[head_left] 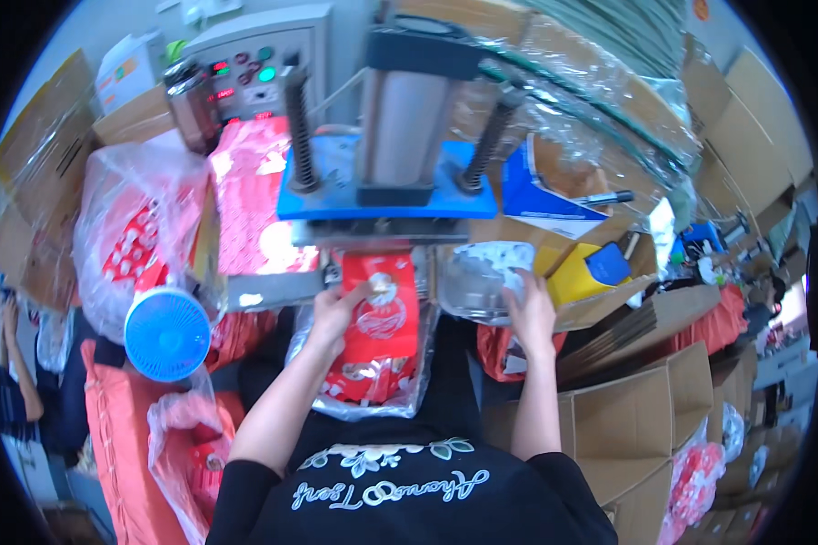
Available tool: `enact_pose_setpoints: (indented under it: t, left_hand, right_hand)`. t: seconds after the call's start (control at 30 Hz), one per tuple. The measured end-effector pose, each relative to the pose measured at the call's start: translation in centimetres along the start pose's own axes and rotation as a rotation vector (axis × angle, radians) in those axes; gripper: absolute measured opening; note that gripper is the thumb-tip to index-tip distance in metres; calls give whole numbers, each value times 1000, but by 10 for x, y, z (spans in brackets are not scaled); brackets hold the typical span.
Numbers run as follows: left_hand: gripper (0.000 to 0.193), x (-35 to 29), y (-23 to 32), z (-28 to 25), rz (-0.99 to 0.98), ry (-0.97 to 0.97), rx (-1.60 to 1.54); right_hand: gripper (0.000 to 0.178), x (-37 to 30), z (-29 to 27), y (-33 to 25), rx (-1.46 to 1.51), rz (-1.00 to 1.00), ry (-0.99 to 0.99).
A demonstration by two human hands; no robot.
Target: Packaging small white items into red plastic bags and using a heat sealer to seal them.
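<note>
A flat red printed packet (pixel 395 318) lies under the front edge of a press with a blue plate (pixel 336 202). My left hand (pixel 334 318) is closed on the packet's left side, thumb on top. Below it, more red printed packets (pixel 373 383) lie in a clear plastic bag (pixel 409 404) at my lap. My right hand (pixel 531 313) is at the right side of a clear plastic tray (pixel 468 295) holding small white pieces (pixel 495 257). Its fingers are bent together by those pieces; whether something is between them is too small to make out.
A blue round fan (pixel 167 333) stands at the left, beside a clear bag of red goods (pixel 136 245). Pink sheets (pixel 250 204) lie left of the press. A control box (pixel 264 54) stands behind. Cardboard boxes (pixel 623 413) fill the right, near a yellow-and-blue box (pixel 582 272).
</note>
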State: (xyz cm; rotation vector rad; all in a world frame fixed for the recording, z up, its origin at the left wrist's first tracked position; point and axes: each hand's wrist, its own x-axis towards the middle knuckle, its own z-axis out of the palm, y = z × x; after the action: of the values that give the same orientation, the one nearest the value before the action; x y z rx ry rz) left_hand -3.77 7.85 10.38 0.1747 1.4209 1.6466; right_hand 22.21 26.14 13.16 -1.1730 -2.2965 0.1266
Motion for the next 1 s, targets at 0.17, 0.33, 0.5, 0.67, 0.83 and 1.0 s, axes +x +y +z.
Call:
enact_pose_setpoints:
  t: [0.17,0.33,0.5,0.67,0.83,1.0]
  left_hand:
    - [22,17,8,-33,374,-72,468]
    - [47,48,-1,-140,1023,325,1054]
    - [72,-25,1,-101,1036,364,1660]
    - [65,-24,-2,-99,1109,358,1398]
    - [47,-16,-8,-101,1301,487,1281]
    - [46,-21,-7,-94,1265,507,1300]
  right_hand:
    - [39,0,45,25,-91,139,-83]
    - [22,3,79,-8,-130,-3,104]
    - [32,-14,56,-6,-23,-5,60]
    - [29,-14,55,-11,100,-30,94]
    - [27,0,62,-25,253,-129,88]
    - [26,-10,72,-29,55,-179,-78]
